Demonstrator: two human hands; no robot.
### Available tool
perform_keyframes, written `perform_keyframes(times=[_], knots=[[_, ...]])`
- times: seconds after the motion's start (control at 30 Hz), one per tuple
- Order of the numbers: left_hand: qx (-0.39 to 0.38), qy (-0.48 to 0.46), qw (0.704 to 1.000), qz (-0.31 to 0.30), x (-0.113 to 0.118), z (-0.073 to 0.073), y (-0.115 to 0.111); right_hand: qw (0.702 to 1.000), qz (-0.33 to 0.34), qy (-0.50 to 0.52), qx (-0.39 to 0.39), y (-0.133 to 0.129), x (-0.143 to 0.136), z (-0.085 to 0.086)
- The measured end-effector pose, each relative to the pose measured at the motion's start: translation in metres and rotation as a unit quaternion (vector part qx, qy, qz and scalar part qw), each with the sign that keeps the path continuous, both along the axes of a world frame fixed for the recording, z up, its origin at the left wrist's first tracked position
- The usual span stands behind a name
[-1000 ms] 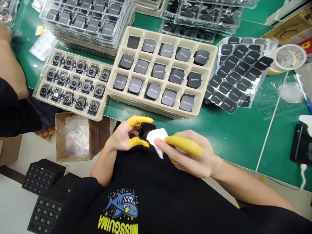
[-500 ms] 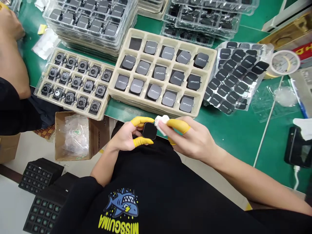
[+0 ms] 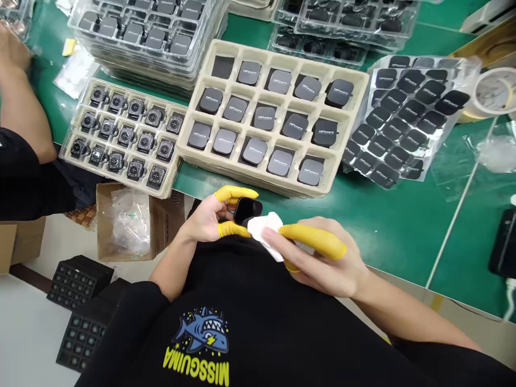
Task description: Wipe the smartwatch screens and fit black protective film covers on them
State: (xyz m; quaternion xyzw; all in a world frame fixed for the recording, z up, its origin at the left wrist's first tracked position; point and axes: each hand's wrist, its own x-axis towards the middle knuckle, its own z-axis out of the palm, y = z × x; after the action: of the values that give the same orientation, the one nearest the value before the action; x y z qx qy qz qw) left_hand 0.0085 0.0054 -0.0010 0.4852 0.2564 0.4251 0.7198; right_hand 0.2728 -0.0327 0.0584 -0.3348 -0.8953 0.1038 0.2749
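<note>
My left hand [image 3: 220,214], with yellow finger cots on its thumb and finger, grips a black smartwatch case [image 3: 247,210] by its edges, its dark glossy face turned up. Between the fingers of my right hand [image 3: 318,247], also in yellow cots, is a folded white cloth [image 3: 266,231]. The cloth's tip touches or overlaps the lower right edge of the watch; which one I cannot tell. Both hands are just in front of the table edge, over my lap.
A beige tray [image 3: 264,174] holds "HiFuture" labelled watches, one pocket lacking a watch. A smaller tray [image 3: 161,191] of watches stands left, sticker sheets [image 3: 397,126] and a tape roll [image 3: 494,94] right. Tray stacks [image 3: 141,51] rise behind. A co-worker's arm [image 3: 24,102] rests far left.
My right hand has moved down with the cloth, from the watch's upper right to its lower right edge. The watch has tilted slightly in my left hand. The view has shifted a little.
</note>
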Motion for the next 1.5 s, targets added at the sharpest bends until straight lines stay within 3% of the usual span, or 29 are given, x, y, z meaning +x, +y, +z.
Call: perform_keyframes(times=[0.1, 0.23, 0.43, 0.6, 0.87, 1.03, 1.3, 1.5], knots=[[-0.011, 0.020, 1.000, -0.011, 0.002, 0.005, 0.000, 0.993, 0.058, 0.029, 0.100, 0.016, -0.006, -0.001], [-0.023, 0.032, 0.999, -0.003, 0.003, 0.006, -0.003, 0.990, -0.020, 0.016, 0.141, 0.041, 0.000, -0.012], [-0.013, 0.043, 0.999, 0.025, 0.002, 0.000, -0.002, 0.978, -0.173, 0.066, 0.093, 0.032, 0.010, -0.019], [-0.034, 0.020, 0.999, 0.010, 0.004, -0.003, 0.003, 0.971, -0.211, 0.101, 0.049, 0.019, 0.002, -0.011], [-0.083, 0.019, 0.996, 0.000, 0.007, -0.006, 0.004, 0.970, -0.205, 0.130, 0.022, 0.015, -0.013, -0.009], [-0.082, 0.024, 0.996, -0.012, 0.007, -0.007, 0.003, 0.977, -0.162, 0.135, 0.029, 0.018, -0.015, -0.016], [-0.075, 0.054, 0.996, -0.016, 0.005, -0.014, 0.006, 0.999, -0.008, 0.006, 0.049, 0.029, -0.020, -0.011], [-0.073, 0.052, 0.996, 0.025, 0.000, -0.023, 0.010, 0.996, 0.079, 0.020, 0.043, 0.030, -0.007, -0.020]])
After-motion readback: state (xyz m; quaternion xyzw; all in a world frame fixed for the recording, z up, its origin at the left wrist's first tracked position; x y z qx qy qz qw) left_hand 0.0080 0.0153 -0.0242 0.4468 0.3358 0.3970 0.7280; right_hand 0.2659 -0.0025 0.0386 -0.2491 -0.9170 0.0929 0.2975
